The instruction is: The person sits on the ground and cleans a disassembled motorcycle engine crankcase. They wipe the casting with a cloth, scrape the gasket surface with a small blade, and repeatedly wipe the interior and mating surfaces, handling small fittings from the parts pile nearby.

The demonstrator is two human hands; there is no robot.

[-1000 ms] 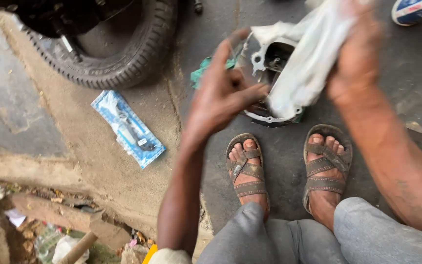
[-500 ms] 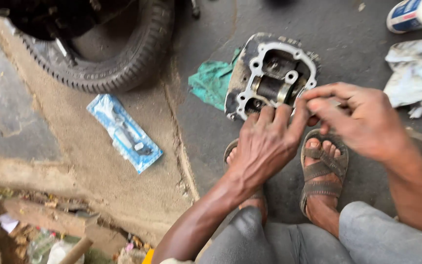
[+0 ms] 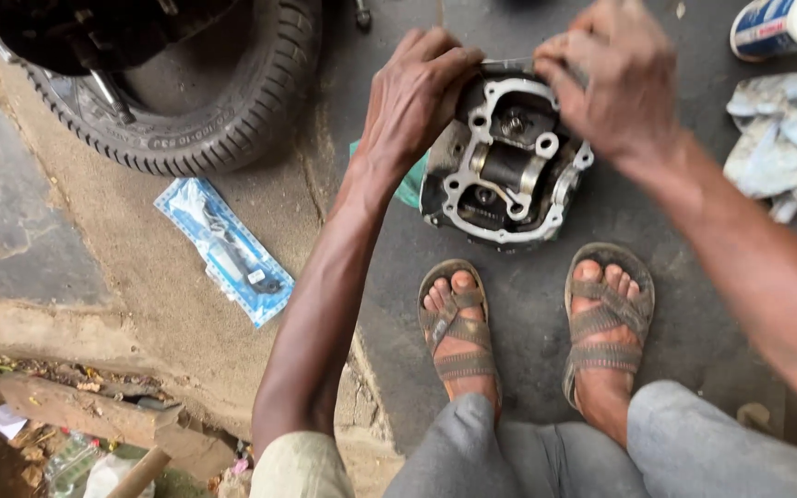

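Note:
A grey metal engine cylinder head (image 3: 506, 175) stands on the dark floor in front of my sandalled feet (image 3: 532, 323), its open side facing up. My left hand (image 3: 414, 92) grips its upper left edge. My right hand (image 3: 612, 78) grips its upper right edge, fingers curled over the rim. A green cloth (image 3: 410, 189) lies partly under its left side.
A black motorcycle tyre (image 3: 205, 101) stands at upper left. A blue plastic packet (image 3: 225, 249) lies on the concrete. A crumpled pale rag (image 3: 786, 138) and a spray can (image 3: 781, 23) lie at the right. Wood scraps and litter (image 3: 85, 424) fill the lower left.
The rag left my right hand and now lies at the right. Both hands moved from the near edge of the cylinder head to grip its far upper edge.

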